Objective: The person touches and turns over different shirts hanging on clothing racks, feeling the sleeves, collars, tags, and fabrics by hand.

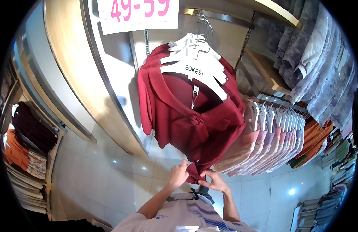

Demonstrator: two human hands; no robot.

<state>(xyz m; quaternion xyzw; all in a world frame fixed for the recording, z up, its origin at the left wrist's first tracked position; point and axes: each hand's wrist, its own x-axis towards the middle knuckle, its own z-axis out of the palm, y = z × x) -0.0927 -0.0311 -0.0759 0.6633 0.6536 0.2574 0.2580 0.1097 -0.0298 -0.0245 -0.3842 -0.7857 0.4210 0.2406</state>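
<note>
A dark red top with a twisted knot at the front hangs on a white hanger marked BOKESI. More red garments on white hangers crowd behind it. Low down, close to my body, the end of its sleeve is bunched between my two hands. My left hand is closed on the left side of this cloth. From the other side my right hand pinches it between thumb and fingers. A small tag dangles inside the neckline.
A price sign is above the rack at left, beside a wooden panel. Pale pink and lilac garments hang to the right, with grey patterned clothes above. At far left is a clothes shelf. Tiled floor lies below.
</note>
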